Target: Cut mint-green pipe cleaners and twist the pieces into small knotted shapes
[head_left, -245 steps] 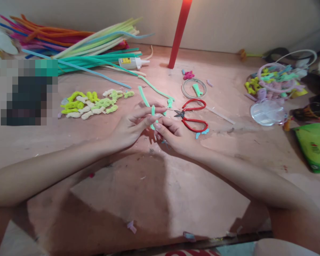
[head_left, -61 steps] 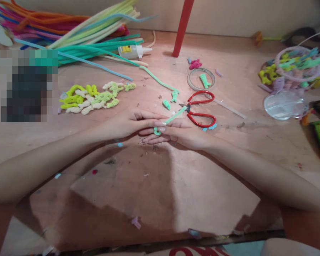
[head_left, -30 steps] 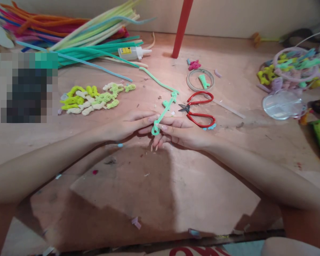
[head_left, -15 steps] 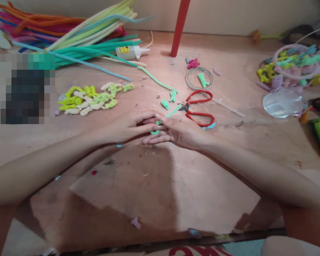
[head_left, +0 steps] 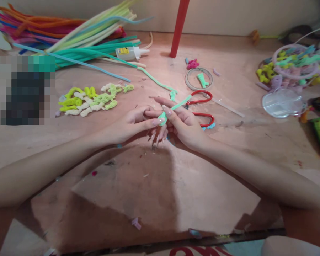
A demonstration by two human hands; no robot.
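Observation:
Between my two hands is a mint-green pipe cleaner (head_left: 181,102), bunched into a small loop at its lower left end, its straight tail slanting up to the right. My left hand (head_left: 140,121) pinches the looped end between thumb and fingertips. The thumb and fingers of my right hand (head_left: 185,124) close on the pipe cleaner just above the loop, with the index finger stretched out to the left. Behind my right hand lie red-handled scissors (head_left: 206,120), their blades mostly covered. A small twisted mint piece (head_left: 172,95) shows just beyond my fingers.
At the back left are bundled coloured pipe cleaners (head_left: 77,57) and a glue bottle (head_left: 128,53). Yellow, cream and green twisted pieces (head_left: 93,99) lie left of my hands. A tape ring (head_left: 186,80) and a red post (head_left: 179,32) stand beyond. A pile of twisted pieces (head_left: 282,71) is at right.
The pipe cleaner and my right hand have shifted up and right. More of the tail shows, and my right index finger has stretched out to the left across the scissor blades.

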